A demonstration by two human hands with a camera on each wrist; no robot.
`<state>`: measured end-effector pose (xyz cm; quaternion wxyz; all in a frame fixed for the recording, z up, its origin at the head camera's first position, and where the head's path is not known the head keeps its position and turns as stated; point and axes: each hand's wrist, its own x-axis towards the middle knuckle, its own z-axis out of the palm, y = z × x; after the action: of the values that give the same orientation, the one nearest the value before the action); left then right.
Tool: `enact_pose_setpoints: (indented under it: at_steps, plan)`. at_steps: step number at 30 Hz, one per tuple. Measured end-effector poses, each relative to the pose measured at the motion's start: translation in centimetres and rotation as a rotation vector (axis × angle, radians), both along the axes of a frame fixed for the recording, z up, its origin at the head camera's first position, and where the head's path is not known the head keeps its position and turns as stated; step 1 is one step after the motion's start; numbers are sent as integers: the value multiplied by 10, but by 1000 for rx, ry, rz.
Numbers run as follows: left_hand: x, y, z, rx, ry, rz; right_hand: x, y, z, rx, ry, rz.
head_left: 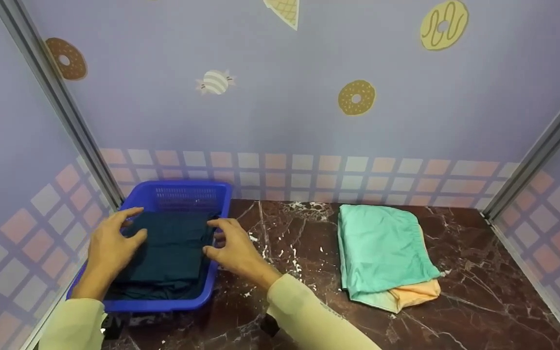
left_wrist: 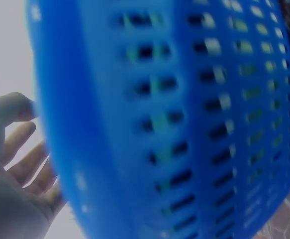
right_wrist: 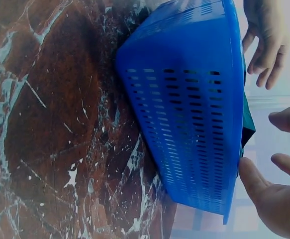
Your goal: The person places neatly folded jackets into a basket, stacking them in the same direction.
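A blue plastic basket (head_left: 163, 305) with slotted walls stands at the left of the table, and dark teal folded cloth (head_left: 168, 248) lies inside it. The left hand (head_left: 112, 245) is over the basket's left side, thumb and fingers apart, beside the cloth. Over the right rim, the right hand (head_left: 234, 247) has its fingers spread at the cloth's right edge; whether they touch it is unclear. In the left wrist view the basket wall (left_wrist: 100, 119) hides part of the left hand (left_wrist: 20, 164). The right wrist view shows the right hand (right_wrist: 279, 194) beside the rim, gripping nothing visible.
A folded mint-green cloth (head_left: 382, 248) with a peach-orange piece (head_left: 418, 293) under it lies on the right of the dark red marbled table (head_left: 289, 243). Behind stands a lilac wall (head_left: 280, 121) with printed sweets, and side panels rise at left and right.
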<state>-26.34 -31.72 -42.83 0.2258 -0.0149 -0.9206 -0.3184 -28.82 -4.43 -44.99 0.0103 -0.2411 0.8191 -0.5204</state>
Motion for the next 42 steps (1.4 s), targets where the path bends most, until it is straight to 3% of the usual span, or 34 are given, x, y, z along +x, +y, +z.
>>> enact_pose_setpoints:
  at_steps: [5, 9, 14, 19, 24, 31, 37, 42]
  plan:
    - [-1, 19, 6, 54, 55, -44, 1, 9, 1, 7, 53, 43]
    - [0, 37, 10, 101, 62, -87, -1, 25, -2, 7, 127, 51]
    - [3, 53, 14, 127, 64, -130, -4, 52, -7, 14, 140, -8]
    - [8, 71, 19, 158, 69, -158, -8, 78, -12, -48, 112, -47]
    - [4, 97, 22, 212, 109, -192, -11, 104, -13, -97, 134, -90]
    - [-1, 133, 14, 314, 116, -237, -11, 139, -24, -133, 248, -183]
    - [-1, 160, 8, 377, 107, -286, -9, 159, -31, -184, 284, -234]
    - [-2, 184, -3, 448, 92, -317, -3, 176, -37, -214, 279, -268]
